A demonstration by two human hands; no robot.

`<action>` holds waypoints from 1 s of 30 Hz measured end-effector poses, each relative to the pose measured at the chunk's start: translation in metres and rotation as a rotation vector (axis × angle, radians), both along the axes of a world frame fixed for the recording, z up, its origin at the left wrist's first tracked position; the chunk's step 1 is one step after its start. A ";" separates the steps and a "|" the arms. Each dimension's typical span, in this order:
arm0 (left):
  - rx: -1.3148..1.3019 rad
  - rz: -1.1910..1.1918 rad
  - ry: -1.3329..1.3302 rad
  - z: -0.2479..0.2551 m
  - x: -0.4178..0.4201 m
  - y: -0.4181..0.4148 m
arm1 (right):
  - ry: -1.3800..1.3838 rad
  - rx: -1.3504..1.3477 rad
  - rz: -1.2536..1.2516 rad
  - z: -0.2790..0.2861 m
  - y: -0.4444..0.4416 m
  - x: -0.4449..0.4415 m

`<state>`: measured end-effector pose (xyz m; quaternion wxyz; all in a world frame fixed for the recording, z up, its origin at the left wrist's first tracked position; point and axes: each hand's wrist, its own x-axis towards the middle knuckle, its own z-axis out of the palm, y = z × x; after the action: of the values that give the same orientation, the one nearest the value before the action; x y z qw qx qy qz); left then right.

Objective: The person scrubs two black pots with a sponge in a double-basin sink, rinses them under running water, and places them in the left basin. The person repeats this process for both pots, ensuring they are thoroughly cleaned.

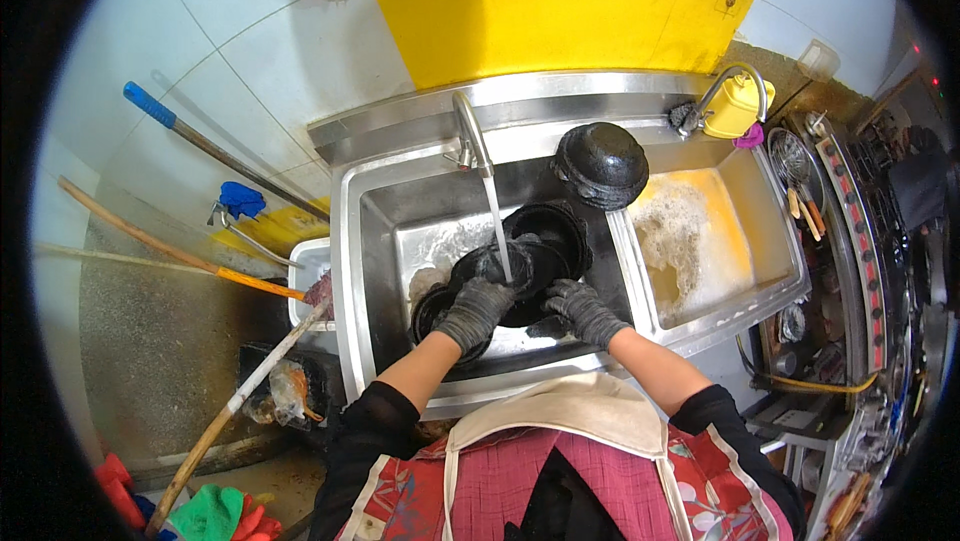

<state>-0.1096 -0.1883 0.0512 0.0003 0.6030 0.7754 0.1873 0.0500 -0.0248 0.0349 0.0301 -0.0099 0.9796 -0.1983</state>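
In the left sink basin, a black bowl lies tilted under water running from the faucet. My left hand, in a dark grey glove, grips its near left side; the fingertips are partly hidden by the stream. On the right rim, the curled fingers of my gloved right hand hold the same bowl. Behind it is another black bowl, and a further black bowl rests under my left wrist. Upside-down black bowls are stacked at the basin's back right corner.
The right basin holds foamy yellowish water. A yellow jug stands behind it by a second faucet. Long-handled tools, including a blue-gripped pole, lean at left. A stove borders the right side.
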 end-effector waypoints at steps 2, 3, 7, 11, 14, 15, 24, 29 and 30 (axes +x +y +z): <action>-0.094 -0.025 -0.024 -0.023 0.006 -0.008 | -0.011 0.021 -0.010 0.000 0.001 -0.001; -0.139 -0.036 -0.033 -0.020 0.010 -0.009 | -0.005 0.058 -0.023 0.000 0.000 -0.002; -0.217 0.024 -0.214 -0.006 0.012 -0.013 | 0.085 -0.047 -0.021 -0.002 0.006 -0.006; 0.103 0.154 -0.504 -0.027 0.001 -0.018 | 0.137 -0.045 0.020 0.001 0.005 -0.019; 0.192 0.372 -0.761 -0.003 -0.021 -0.027 | 0.075 0.053 0.081 0.009 0.004 -0.030; 0.169 0.465 -0.838 0.012 -0.030 -0.032 | 0.095 0.041 0.094 0.010 0.003 -0.033; 0.773 0.716 -1.561 0.060 -0.053 -0.091 | 0.135 0.173 0.186 0.021 -0.017 -0.061; 0.842 0.680 -1.476 0.029 -0.056 -0.101 | 0.034 0.247 0.111 0.030 -0.014 -0.062; 0.807 0.672 -1.387 0.033 -0.056 -0.095 | 0.050 0.214 0.103 0.030 -0.011 -0.059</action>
<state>-0.1654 -0.2837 0.0838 0.2034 0.0462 0.6116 0.7632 -0.0088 -0.0362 0.0650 0.0169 -0.0617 0.9938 -0.0908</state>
